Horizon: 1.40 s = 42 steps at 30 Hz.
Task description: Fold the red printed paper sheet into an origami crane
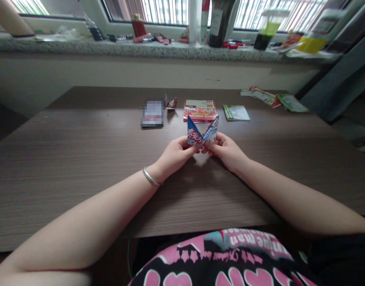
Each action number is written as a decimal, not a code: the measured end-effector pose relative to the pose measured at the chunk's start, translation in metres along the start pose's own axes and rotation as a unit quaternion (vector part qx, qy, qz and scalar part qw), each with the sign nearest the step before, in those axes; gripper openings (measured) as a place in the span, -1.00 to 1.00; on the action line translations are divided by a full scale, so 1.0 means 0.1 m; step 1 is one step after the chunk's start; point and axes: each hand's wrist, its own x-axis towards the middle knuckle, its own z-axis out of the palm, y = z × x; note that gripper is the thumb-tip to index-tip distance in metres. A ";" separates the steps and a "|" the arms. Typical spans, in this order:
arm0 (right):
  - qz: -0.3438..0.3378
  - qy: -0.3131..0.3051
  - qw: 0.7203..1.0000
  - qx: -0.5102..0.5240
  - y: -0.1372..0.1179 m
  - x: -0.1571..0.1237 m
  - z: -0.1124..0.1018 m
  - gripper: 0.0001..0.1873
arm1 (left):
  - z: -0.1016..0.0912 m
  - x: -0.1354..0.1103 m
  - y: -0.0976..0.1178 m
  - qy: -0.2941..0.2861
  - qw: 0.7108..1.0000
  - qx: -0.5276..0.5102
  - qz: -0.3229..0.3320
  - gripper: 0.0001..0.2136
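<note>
Between my two hands is a folded sheet of printed paper (195, 135), blue, white and red, with two pointed corners standing up in a V. My left hand (179, 152), with a silver bangle (151, 177) at the wrist, pinches its lower left side, thumb in front. On the lower right side my right hand (225, 150) grips it the same way. The fingers behind the paper are partly hidden. Just beyond it lies a stack of red and white printed leaflets (200, 109).
A phone (152, 113) and a small folded paper figure (171, 104) stand left of the stack. To its right lie green-and-white leaflets (236, 113), with more leaflets (266, 97) at the table's far right. Bottles and small items line the granite windowsill (170, 49) behind the table (81, 151).
</note>
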 end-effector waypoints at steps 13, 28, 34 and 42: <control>-0.011 0.027 1.000 -0.005 -0.02 -0.01 0.03 -0.54 | 0.01 -0.02 0.04 0.012 0.993 0.115 0.023 -0.77; -0.085 0.041 0.993 -0.065 -0.01 -0.03 0.04 -0.67 | 0.03 -0.06 0.11 0.034 0.982 0.184 0.035 -0.83; -0.106 0.045 0.989 -0.088 0.01 -0.04 0.07 -0.72 | 0.02 -0.06 0.08 0.045 0.973 0.223 0.038 -0.87; -0.079 0.072 0.984 -0.140 0.02 -0.02 0.10 -0.75 | 0.02 -0.05 0.07 0.053 0.949 0.307 0.055 -0.84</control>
